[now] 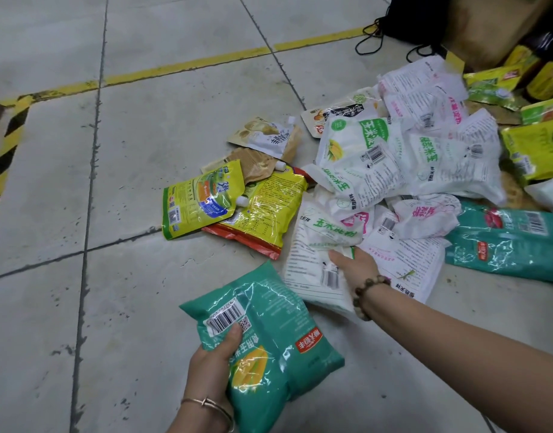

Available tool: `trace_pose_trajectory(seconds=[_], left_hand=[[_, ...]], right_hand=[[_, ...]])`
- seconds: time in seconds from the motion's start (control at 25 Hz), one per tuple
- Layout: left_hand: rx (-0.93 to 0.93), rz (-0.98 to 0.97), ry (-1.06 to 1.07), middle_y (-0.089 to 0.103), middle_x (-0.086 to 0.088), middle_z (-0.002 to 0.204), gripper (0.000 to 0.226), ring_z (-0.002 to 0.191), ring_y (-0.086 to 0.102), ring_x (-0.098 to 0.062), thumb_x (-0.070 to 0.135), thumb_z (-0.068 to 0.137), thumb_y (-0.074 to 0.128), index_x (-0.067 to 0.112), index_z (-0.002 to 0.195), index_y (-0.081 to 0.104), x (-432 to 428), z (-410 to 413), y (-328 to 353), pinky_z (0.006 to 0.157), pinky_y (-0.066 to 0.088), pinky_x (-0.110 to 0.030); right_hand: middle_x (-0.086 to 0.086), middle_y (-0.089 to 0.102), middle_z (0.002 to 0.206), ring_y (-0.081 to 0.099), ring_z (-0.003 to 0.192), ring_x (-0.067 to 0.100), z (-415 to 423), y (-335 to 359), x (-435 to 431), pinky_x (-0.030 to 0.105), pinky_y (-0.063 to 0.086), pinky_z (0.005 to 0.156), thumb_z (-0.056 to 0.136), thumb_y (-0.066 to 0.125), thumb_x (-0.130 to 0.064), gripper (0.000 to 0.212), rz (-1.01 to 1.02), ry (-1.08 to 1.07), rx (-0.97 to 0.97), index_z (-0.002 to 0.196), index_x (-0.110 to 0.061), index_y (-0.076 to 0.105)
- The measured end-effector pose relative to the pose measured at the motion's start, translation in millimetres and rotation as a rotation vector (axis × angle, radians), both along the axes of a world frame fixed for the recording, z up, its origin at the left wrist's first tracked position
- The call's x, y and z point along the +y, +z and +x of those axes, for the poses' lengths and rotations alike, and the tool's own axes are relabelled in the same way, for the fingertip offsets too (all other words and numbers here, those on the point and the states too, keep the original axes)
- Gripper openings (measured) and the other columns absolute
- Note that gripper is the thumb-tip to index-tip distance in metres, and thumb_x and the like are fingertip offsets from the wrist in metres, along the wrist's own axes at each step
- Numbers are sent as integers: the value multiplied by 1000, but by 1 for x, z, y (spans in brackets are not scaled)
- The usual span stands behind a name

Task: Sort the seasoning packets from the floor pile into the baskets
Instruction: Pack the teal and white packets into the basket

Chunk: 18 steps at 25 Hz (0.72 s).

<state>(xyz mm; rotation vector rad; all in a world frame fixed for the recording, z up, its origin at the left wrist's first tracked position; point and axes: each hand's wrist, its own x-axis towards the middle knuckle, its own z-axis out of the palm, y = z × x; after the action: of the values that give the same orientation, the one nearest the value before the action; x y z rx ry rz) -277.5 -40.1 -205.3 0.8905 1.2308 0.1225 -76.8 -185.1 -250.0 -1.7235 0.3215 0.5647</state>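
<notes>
Your left grip point(212, 367) clasps teal corn starch packets point(269, 339), held above the floor point(112, 182). Right grip point(356, 267) pinches a white corn starch packet point(328, 229) at the near edge of the pile point(393, 167).

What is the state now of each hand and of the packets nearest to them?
left hand: holds the teal packet, thumb on top.
teal packet: held, barcode side up.
right hand: pinches the white packet's near edge.
white packet: lies crumpled on the pile.
yellow pouch: lies on the floor, cap on.
</notes>
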Motion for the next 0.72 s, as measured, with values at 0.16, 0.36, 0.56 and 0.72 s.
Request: trace_pose_trajectory(seconds=[0.16,0.36,0.56,0.72], left_hand=[[-68,68,-61,73,-11,75,8,74,67,-32,10,80,67,8,88,68,-7,15,11,74,52,-42],[-222,42,-219,73,-7,72,7,62,67,-26,7,85,60,8,87,67,-43,54,54,65,52,-36],[-457,9,-487,73,-14,92,24,75,70,-30,6,81,59,7,105,63,-81,109,135,74,54,-43],[-591,4,-688,74,-11,87,23,71,70,-24,13,72,61,8,94,66,-120,148,201,72,54,-40]], right_hand=[[3,70,101,65,99,23,6,28,-59,42,47,96,86,62,-8,10,150,-21,1,94,-14,65],[6,72,102,68,95,25,2,104,-148,38,53,84,87,59,-11,20,199,-87,-77,107,-9,62],[8,72,99,70,88,22,-25,186,-208,33,57,73,93,49,-13,19,288,-357,-196,105,-7,62],[8,73,90,71,78,21,-37,261,-254,31,58,61,89,50,-13,18,318,-527,-276,98,-7,64]])
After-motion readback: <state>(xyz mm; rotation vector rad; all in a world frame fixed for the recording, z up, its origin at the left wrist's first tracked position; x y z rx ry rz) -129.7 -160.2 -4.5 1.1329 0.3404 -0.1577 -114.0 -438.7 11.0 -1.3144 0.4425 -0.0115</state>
